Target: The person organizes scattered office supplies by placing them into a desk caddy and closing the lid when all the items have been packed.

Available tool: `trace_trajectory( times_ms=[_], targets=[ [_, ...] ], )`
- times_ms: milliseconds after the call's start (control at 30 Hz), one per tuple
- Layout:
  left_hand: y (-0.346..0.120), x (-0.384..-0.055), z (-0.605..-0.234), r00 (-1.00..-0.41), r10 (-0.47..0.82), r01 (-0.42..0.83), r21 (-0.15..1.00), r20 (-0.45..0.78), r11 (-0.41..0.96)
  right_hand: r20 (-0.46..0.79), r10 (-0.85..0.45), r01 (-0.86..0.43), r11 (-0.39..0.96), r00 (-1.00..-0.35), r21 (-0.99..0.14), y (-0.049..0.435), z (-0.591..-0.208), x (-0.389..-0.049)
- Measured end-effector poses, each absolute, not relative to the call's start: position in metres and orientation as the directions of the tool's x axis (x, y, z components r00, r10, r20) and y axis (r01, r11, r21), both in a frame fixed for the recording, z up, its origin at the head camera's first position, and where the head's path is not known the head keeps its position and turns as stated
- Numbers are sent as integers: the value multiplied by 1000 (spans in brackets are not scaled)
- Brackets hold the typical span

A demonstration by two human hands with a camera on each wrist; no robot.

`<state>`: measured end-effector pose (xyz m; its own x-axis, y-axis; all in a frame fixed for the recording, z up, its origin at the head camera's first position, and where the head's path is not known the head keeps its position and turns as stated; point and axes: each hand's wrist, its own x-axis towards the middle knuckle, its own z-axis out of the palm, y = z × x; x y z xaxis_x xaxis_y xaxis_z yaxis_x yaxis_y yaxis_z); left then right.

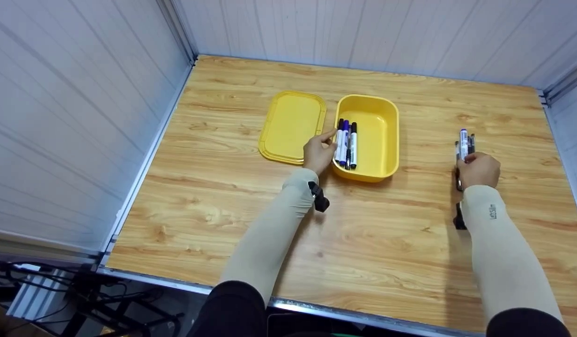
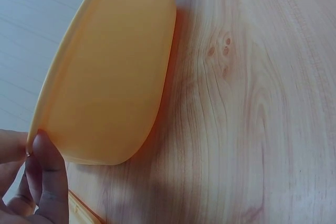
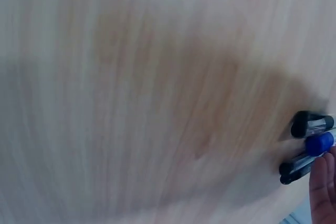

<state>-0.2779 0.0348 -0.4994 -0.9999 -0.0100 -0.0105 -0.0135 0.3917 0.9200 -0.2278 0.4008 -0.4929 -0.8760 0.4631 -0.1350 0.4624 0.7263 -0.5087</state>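
My left hand [image 1: 320, 152] pinches the left rim of a yellow plastic box [image 1: 390, 140]; the left wrist view shows thumb and finger on either side of the box's edge [image 2: 63, 51]. Inside the box, along its left side, several markers and pens [image 1: 346, 142] lie side by side. Over a small pile at the right, my right hand [image 1: 479, 169] grips a white marker with a blue cap [image 1: 463, 140]. Black-ended pens or markers [image 1: 472, 142] lie beside it, partly under the hand. The right wrist view catches only fingertips [image 3: 320, 187] by the blue end.
A yellow lid [image 1: 293, 124] lies flat on the wooden table [image 1: 213, 187], left of the box. Pale panel walls [image 1: 340, 32] bound the table at the back and sides. Cables and a metal frame [image 1: 82, 299] are below the front left edge.
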Motion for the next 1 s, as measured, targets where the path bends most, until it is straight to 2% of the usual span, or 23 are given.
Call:
trace_trajectory(
  times_ms=[167, 433, 567, 833, 1000],
  targets=[
    [35, -279, -500, -1000, -21, -14, 921, -6, 389, -101, 399, 398, 792, -911, -463, 399, -496, -231],
    [35, -278, -501, -1000, -6, -21, 932, -20, 361, -117, 373, 387, 828, -920, -406, 396, -502, -233],
    [35, -277, -501, -1000, 2, -18, 931, -20, 364, -130, 388, 406, 818, -912, -408, 395, -504, -233],
    [34, -276, -499, -1000, -3, -12, 929, -11, 371, -77, 370, 369, 844, -926, -388, 397, -507, -233],
    [34, -277, -499, -1000, -1, -12, 924, -13, 383, -90, 381, 381, 820, -920, -428, 394, -506, -232]
  ],
)
